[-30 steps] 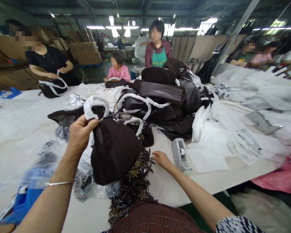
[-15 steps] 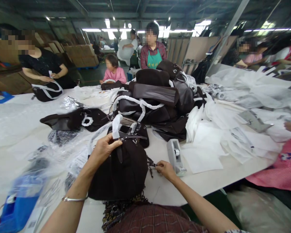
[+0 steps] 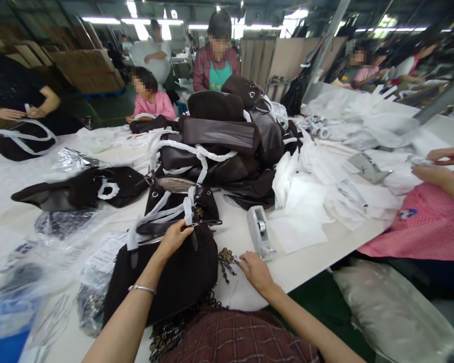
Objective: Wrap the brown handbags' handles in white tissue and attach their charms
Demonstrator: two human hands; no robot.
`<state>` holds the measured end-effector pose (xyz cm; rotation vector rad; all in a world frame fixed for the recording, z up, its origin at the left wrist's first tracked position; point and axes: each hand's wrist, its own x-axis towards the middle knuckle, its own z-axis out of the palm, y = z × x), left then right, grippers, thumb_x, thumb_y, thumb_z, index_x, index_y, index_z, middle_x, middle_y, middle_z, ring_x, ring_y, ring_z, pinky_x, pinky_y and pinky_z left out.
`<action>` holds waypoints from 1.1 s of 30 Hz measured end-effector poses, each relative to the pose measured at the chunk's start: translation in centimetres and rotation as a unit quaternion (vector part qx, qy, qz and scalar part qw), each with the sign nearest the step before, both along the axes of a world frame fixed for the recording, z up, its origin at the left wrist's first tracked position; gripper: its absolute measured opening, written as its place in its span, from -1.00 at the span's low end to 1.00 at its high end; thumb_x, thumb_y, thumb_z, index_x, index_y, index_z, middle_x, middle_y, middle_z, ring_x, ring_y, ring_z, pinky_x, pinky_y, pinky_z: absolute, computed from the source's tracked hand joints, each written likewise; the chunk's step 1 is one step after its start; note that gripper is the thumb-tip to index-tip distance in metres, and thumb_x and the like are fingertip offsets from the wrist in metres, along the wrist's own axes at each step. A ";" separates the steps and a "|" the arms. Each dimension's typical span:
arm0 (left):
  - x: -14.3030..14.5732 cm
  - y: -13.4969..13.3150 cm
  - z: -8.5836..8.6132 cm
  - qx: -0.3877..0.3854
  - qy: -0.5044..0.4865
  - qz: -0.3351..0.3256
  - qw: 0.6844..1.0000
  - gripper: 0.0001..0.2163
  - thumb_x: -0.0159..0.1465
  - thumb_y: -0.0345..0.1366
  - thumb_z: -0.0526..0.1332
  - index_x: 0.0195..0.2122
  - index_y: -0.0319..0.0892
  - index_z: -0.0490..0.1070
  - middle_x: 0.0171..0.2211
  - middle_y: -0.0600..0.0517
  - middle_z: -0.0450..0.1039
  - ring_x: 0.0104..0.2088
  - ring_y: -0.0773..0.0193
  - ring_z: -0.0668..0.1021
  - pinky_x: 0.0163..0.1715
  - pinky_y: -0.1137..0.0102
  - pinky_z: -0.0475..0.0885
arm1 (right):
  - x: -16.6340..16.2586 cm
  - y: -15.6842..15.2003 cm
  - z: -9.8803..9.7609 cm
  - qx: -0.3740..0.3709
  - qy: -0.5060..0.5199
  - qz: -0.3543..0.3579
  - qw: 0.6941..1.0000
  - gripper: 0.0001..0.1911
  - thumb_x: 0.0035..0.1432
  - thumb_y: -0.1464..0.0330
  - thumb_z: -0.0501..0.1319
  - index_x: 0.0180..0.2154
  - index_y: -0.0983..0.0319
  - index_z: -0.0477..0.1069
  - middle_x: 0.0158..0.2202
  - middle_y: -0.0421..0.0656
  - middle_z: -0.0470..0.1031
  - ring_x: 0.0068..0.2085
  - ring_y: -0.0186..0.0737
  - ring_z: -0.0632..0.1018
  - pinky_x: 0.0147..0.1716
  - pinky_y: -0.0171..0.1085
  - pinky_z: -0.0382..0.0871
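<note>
Left hand clamped on top edge of brown bag, lying flat on table before person. Right hand pinches chain beside bag. Step, judged: fitting chain to bag. Next move calls for steady bag and fine fingertip alignment.

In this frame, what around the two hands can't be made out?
Head view only:
- Left hand: its fingertips curl over the top edge of the dark brown bag, so the grip is hidden.
- Right hand: the small chain piece at its fingertips is too small to identify.
- Clear plastic bags: blurred, contents unreadable.
- Tape dispenser: roll barely visible.
</note>
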<state>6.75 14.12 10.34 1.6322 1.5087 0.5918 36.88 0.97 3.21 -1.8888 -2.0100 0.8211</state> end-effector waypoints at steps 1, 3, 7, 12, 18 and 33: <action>0.4 -0.3 -0.8 0.005 0.011 0.006 1.000 -0.74 0.15 -0.14 0.17 -0.24 -0.21 0.47 -0.29 0.02 0.56 -0.23 0.11 0.55 -0.14 0.30 0.38 | -1.1 1.0 -0.2 -0.010 -0.014 0.009 1.000 -0.75 0.19 0.32 0.13 -0.11 0.22 0.44 -0.14 -0.03 0.51 -0.05 -0.10 0.47 -0.01 -0.23 0.29; 1.3 -1.0 -2.1 0.010 0.027 0.016 0.999 -0.78 0.16 -0.19 0.16 -0.27 -0.20 0.46 -0.28 0.00 0.56 -0.22 0.11 0.54 -0.13 0.30 0.38 | -2.8 2.8 -0.8 -0.035 -0.055 0.025 0.998 -0.68 0.12 0.34 0.20 -0.07 0.25 0.42 -0.06 0.02 0.49 0.01 -0.05 0.45 0.02 -0.21 0.27; 2.2 -2.1 -3.4 0.012 0.045 0.050 0.998 -0.82 0.19 -0.23 0.14 -0.27 -0.19 0.43 -0.31 -0.03 0.54 -0.23 0.11 0.55 -0.12 0.26 0.39 | -3.8 4.6 -1.6 -0.076 -0.091 0.056 0.991 -0.64 0.07 0.43 0.19 -0.04 0.27 0.39 -0.05 0.05 0.50 -0.01 -0.05 0.48 -0.03 -0.20 0.28; 2.1 -3.3 -3.6 0.041 0.065 0.091 0.993 -0.86 0.17 -0.32 0.18 -0.24 -0.18 0.40 -0.24 -0.06 0.50 -0.15 0.07 0.52 -0.01 0.16 0.36 | -3.0 4.2 -1.5 -0.102 -0.099 0.046 0.989 -0.56 -0.04 0.53 0.19 -0.04 0.28 0.38 -0.11 0.05 0.55 -0.06 -0.10 0.53 -0.11 -0.24 0.29; 2.4 -5.9 -2.5 0.191 0.079 0.128 0.970 -0.67 0.21 -0.37 0.17 0.02 -0.13 0.31 0.04 -0.12 0.38 0.11 0.03 0.41 0.14 0.08 0.31 | -2.2 3.8 -0.3 -0.145 -0.064 -0.044 0.986 -0.84 -0.04 0.50 0.19 -0.37 0.29 0.52 -0.31 -0.01 0.62 -0.25 -0.19 0.57 -0.31 -0.33 0.30; 9.4 -9.5 13.1 0.047 -0.256 -0.147 0.954 -0.73 0.32 -0.25 0.06 -0.09 -0.14 0.51 -0.21 -0.03 0.57 -0.23 0.22 0.56 -0.13 0.35 0.42 | -1.3 3.1 23.6 -0.166 0.402 -0.108 0.894 -0.60 -0.11 0.13 0.41 -0.35 0.33 0.49 -0.47 -0.12 0.57 -0.43 -0.27 0.59 -0.34 -0.26 0.53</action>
